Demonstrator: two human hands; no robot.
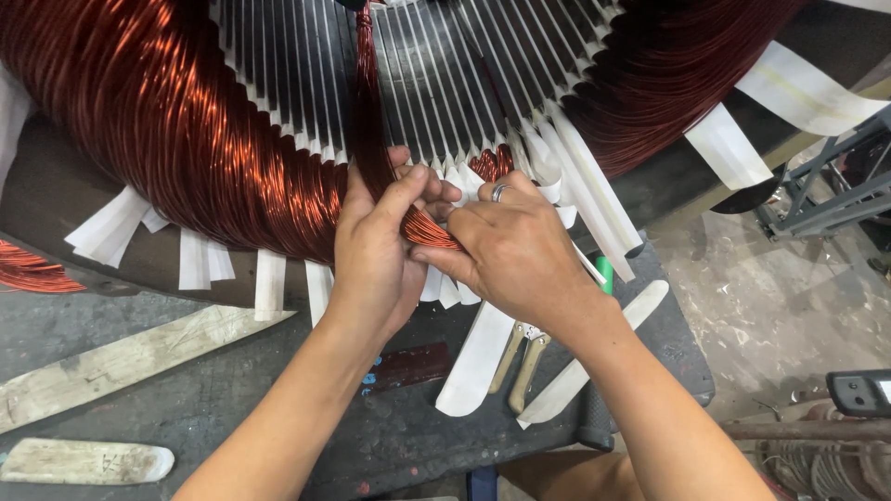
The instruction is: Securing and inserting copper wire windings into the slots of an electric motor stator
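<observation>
Working bench: keeping near you, the dark grey metal bench top (278, 399) carries two pale worn wooden wedges (121, 357), flat white plastic slot sticks (478, 357) and a pair of pliers with tan handles (522, 362), all within reach below your wrists
Left hand: your left hand (376, 250) is closed around the thin bundle of bright copper-red enamelled wire (429, 230), thumb on top, fingers curled under it
Right hand: your right hand (515, 246), with a silver ring, is pinched on the same bundle just beside the left, so both hands are pressed together and clamped on the wire
Wire position: the bundle sits at the mouth of the slots, at the lower rim of the large grey laminated stator core (418, 83), between the white paper slot liners (575, 190)
Grip advice: judge it best to keep the strands flat and parallel, feeding few at a time so none cross or scrape the slot edge
Liner care: hold the liners upright; a folded one would probably bare the wire to steel
Far side: thick dark-red copper coil windings (158, 121) curve over the core to left and right
</observation>
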